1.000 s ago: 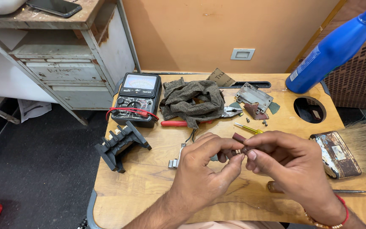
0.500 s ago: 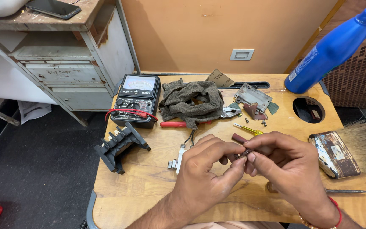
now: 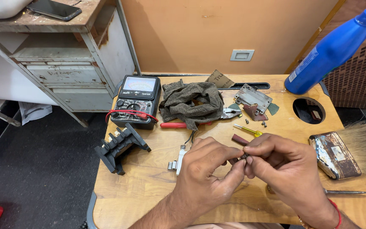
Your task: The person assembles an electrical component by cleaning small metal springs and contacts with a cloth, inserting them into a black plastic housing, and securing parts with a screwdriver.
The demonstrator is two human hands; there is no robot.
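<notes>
Wooden table [image 3: 149,186], multimeter [image 3: 135,101], rag [image 3: 193,101], brush [image 3: 348,148]

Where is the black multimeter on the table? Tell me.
In the head view the black multimeter sits at the far left of the wooden table, just left of the crumpled grey cloth and behind the black plastic part.

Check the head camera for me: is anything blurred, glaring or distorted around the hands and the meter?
Head view: even, soft light with faint shadows under the left hand and right hand; both hands sharp, though the small part pinched between their fingers is too tiny to make out; mild glare on the multimeter window; wide-angle bending leans the blue bottle and cabinet at the edges.
</notes>
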